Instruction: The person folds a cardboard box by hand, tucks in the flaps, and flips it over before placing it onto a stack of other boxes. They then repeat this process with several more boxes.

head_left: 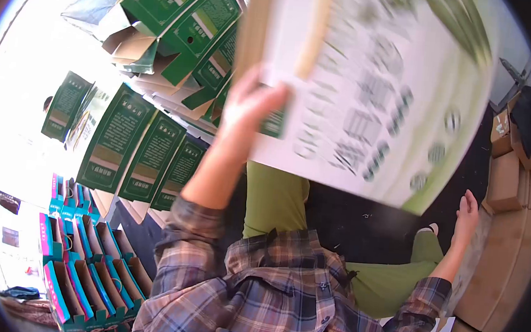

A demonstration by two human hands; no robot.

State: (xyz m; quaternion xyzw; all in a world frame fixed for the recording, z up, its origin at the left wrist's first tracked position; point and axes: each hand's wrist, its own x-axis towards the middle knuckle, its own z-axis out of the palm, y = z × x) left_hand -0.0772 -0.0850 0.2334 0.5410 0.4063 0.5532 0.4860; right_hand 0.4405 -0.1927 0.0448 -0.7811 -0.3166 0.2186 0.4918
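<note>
In the head view a large white cardboard carton (356, 123), printed with green leaves and lettering, is raised in front of me, tilted and smeared by motion. My left hand (245, 105) is closed on its lower left edge, the thumb lying over the printed face. Whether the carton is folded flat cannot be made out, as its top runs out of view. My right hand (466, 216) is away to the right, apart from the carton, with its fingers stretched out and nothing in them.
Green cartons (183, 28) with open flaps stand at upper left, more green cartons (118, 136) below them. Several teal boxes (92, 271) sit at lower left. Brown cardboard boxes (507, 182) line the right side. Dark floor (348, 222) shows between.
</note>
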